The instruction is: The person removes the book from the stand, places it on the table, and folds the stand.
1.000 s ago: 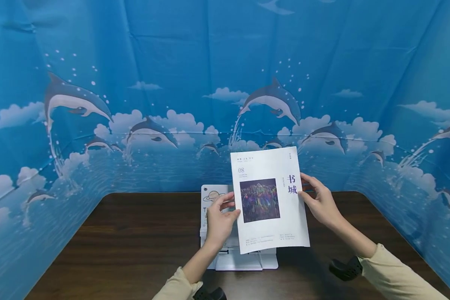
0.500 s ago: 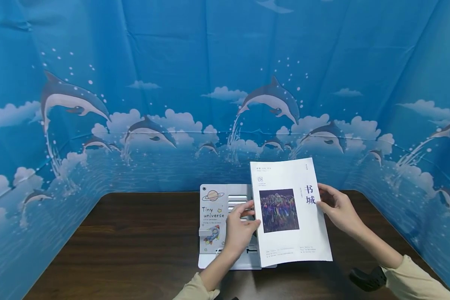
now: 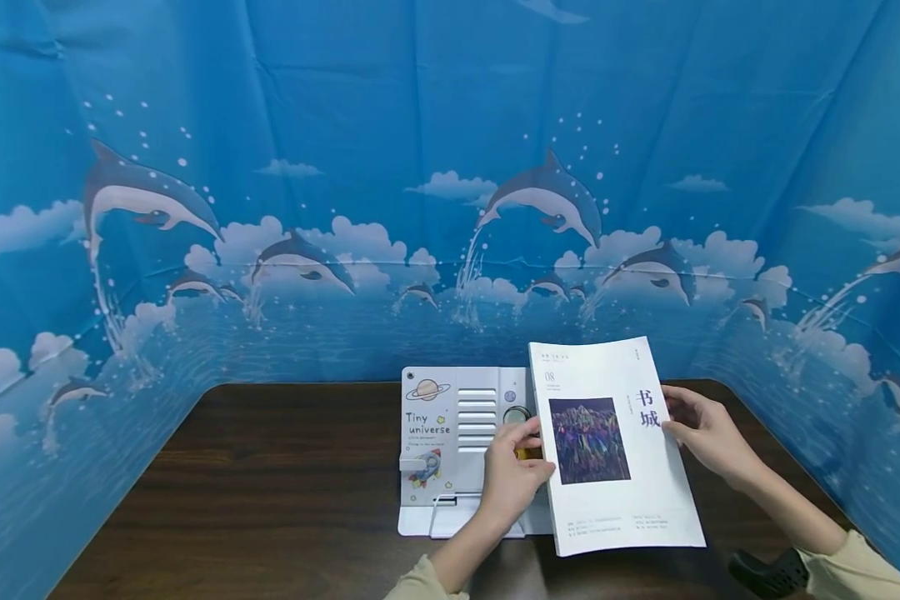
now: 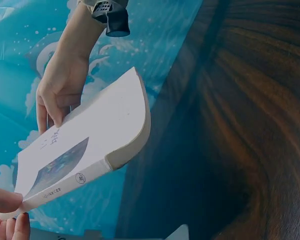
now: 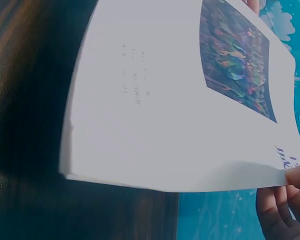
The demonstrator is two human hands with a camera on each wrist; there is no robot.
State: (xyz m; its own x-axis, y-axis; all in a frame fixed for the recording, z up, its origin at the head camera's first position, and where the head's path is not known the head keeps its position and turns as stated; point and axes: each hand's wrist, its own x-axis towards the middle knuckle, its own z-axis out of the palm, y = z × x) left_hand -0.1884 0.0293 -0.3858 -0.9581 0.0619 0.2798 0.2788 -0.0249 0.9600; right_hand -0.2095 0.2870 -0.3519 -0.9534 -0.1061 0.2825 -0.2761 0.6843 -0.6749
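A white paperback magazine [image 3: 607, 508] with a dark, colourful square picture on its cover is held up in both hands, tilted, over the right part of a white book stand. My left hand [image 3: 512, 477] pinches its spine edge, thumb on the cover and fingers behind, as the left wrist view shows at the spine [image 4: 97, 170]. The right hand [image 3: 712, 433] pinches the opposite edge near the purple title; in the right wrist view its thumb [image 5: 299, 176] lies on the cover. Behind the magazine and left hand stands the book stand [image 3: 427, 417], printed with a planet and rocket.
The dark wooden table [image 3: 270, 467] extends to both sides of the stand. Blue curtain [image 3: 345, 125] with dolphins and clouds surrounds the table's back and sides. A black wrist device [image 3: 768, 573] sits by the right sleeve.
Both hands have carried the magazine right and downward, away from in front of the stand. More of the stand's front, with its slots and printing, now shows. The grip looks the same.
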